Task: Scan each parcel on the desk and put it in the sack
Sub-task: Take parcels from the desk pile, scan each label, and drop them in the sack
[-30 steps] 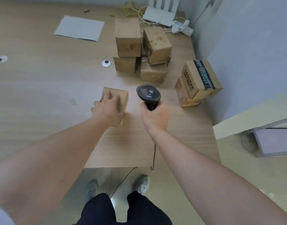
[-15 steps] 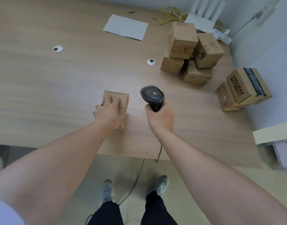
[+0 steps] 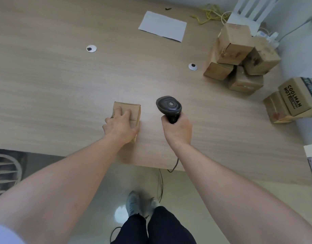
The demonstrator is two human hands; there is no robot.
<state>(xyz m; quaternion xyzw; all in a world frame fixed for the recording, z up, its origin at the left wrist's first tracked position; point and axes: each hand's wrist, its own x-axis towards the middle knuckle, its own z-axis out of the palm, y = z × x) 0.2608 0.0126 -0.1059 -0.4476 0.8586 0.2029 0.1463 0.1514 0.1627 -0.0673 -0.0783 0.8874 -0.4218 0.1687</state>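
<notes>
A small brown cardboard parcel (image 3: 132,111) lies near the front edge of the wooden desk (image 3: 63,95). My left hand (image 3: 120,126) lies on top of it and grips it, thumb down its right side. To its right, my right hand (image 3: 176,129) grips the handle of a black barcode scanner (image 3: 169,106), whose head points forward above the desk. The scanner's cable (image 3: 174,164) hangs over the front edge. A stack of several brown parcels (image 3: 239,55) stands at the back right. Two more parcels, one printed COOLMAN (image 3: 296,99), sit at the right edge.
A white sheet of paper (image 3: 163,26) lies at the back of the desk, with two round white cable caps (image 3: 91,48) nearer. Yellow and white cables (image 3: 211,14) and a white rack crowd the back right corner. A dark striped object (image 3: 5,169) stands on the floor left.
The view has swung left, so the parcel stacks sit further right in the frame. Both hands keep their holds on the parcel and the scanner.
</notes>
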